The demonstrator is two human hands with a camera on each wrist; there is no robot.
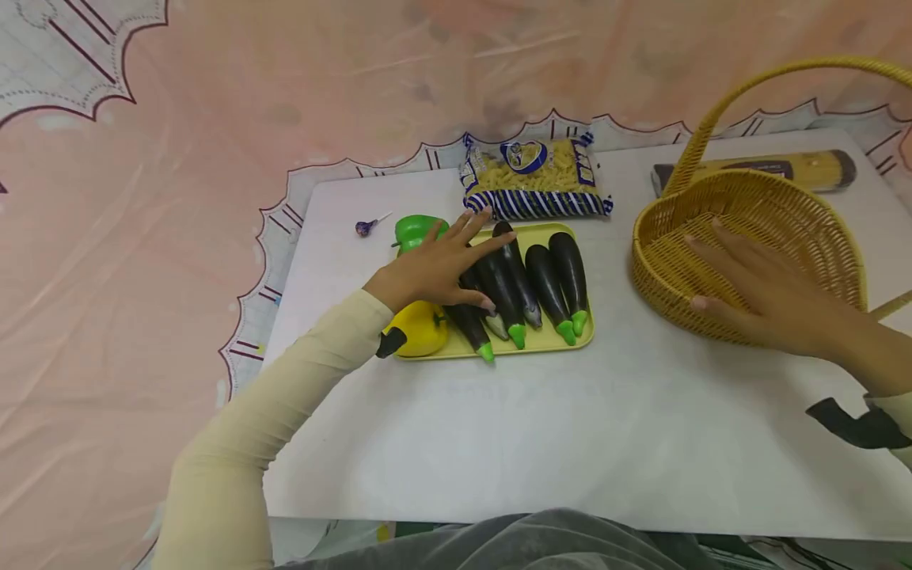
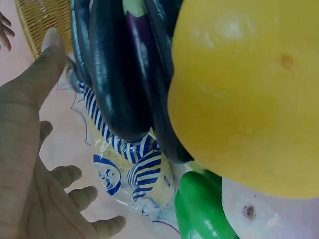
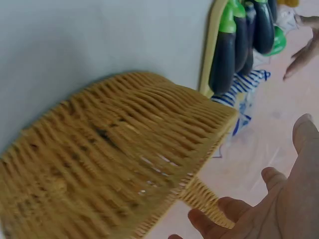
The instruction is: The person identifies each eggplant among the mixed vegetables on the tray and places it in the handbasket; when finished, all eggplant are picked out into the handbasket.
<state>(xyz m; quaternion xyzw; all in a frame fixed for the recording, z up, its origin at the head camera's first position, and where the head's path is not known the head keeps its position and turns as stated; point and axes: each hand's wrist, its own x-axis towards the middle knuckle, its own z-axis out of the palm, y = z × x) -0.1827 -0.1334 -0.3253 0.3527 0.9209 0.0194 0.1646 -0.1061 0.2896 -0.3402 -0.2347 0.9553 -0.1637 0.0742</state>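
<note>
My left hand (image 1: 442, 265) hovers over a pale yellow tray (image 1: 586, 339), fingers spread and nothing held. Several dark eggplants (image 1: 547, 289) with green caps lie side by side on that tray, partly covered by the hand. A yellow bell pepper (image 1: 420, 331) sits at the tray's near left corner and a green pepper (image 1: 416, 231) at its far left. A pale round thing (image 2: 274, 214) shows beside them in the left wrist view; its kind is unclear. My right hand (image 1: 777, 301), fingers extended, is over a wicker basket (image 1: 651, 277) with a tall handle; contact is unclear.
Behind the tray lies a bag of pasta (image 1: 534, 176) with blue stripes. A wrapped lollipop (image 1: 366, 228) is left of the green pepper. Beyond the basket lies a long yellow packet (image 1: 819, 170), partly hidden by the handle. All rest on a white table (image 1: 570, 443).
</note>
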